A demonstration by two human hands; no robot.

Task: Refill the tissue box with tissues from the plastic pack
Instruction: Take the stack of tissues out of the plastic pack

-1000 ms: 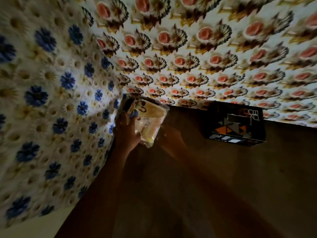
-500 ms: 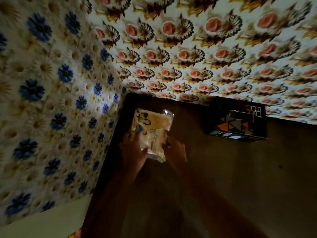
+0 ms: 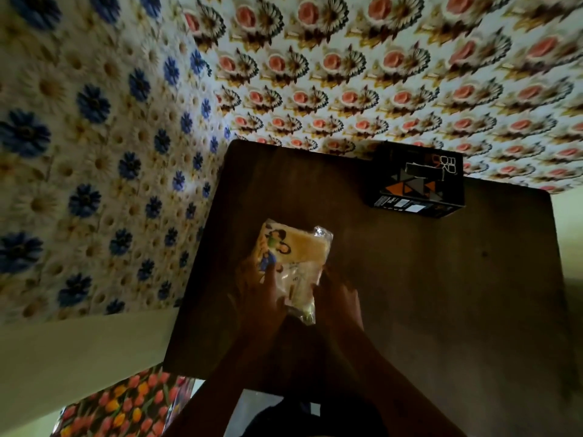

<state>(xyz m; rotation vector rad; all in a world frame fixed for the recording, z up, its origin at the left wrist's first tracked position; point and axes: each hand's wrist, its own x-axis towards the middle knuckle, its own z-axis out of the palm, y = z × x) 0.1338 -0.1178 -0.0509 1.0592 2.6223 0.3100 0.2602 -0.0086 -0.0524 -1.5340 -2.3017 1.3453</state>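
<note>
Wall left: paper with blue and cream daisies point(image 3: 91, 152), flat print, repeating. Wall ahead: paper with pink rosettes point(image 3: 394, 89) in dark fan shapes, same regular repeat.

Surface point(image 3: 441, 310): dark brown, matte, rounded far corners, set into the corner where the two walls meet. Dim light; grain not clear.

Lower left, beside the surface: a sheet or cloth with red and orange tulips point(image 3: 126, 402) on black.

Tissue box point(image 3: 416, 181): black card, rectangular, at the far edge of the surface against the rosette wall, well apart from the hands. Top face has orange, grey and white triangles and a dark slot. White lettering at one corner, too small and turned to read. Small white label patches on the near side, unreadable.

Plastic pack point(image 3: 293, 263): clear crinkled film, glossy, around a pale yellow block of tissues. Cartoon figure printed on its left part, with blue below. Print on the lower film not legible. Held just above or on the surface near its left side; cannot tell which.

Left hand point(image 3: 262, 298): grip closed on the pack's left lower edge, thumb across the front film.

Right hand point(image 3: 337, 298): fingers curled against the pack's right lower edge, touching the film; grip closed on it.
</note>
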